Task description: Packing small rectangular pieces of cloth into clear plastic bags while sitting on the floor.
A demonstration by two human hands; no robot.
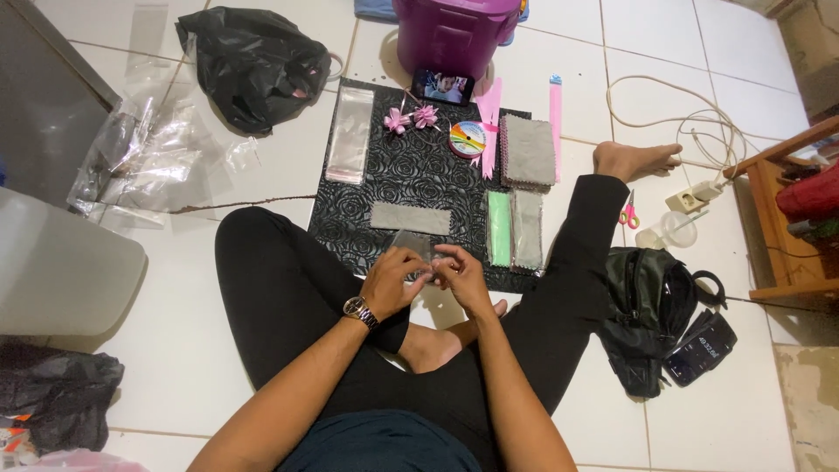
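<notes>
1. Two hands meet over the lap of a person sitting cross-legged on the white tile floor (pixel 218 367): the left hand (pixel 391 281), with a wristwatch (pixel 359 310) on its wrist, and the right hand (pixel 461 275).
2. Both grips are closed on a small clear plastic sleeve (pixel 411 245), pinched between the fingertips at the near edge of a black rose-patterned mat (pixel 411 170).
3. On the mat lie a grey cloth strip (pixel 410 218) just beyond the hands, a green cloth (pixel 498 227) and a stack of grey cloths (pixel 529 150) to the right, two pink ribbon bows (pixel 411 118) and a ribbon spool (pixel 468 138).
4. Pink-handled scissors (pixel 629 212) and a black bag (pixel 651 310) lie on the floor to the right.
</notes>
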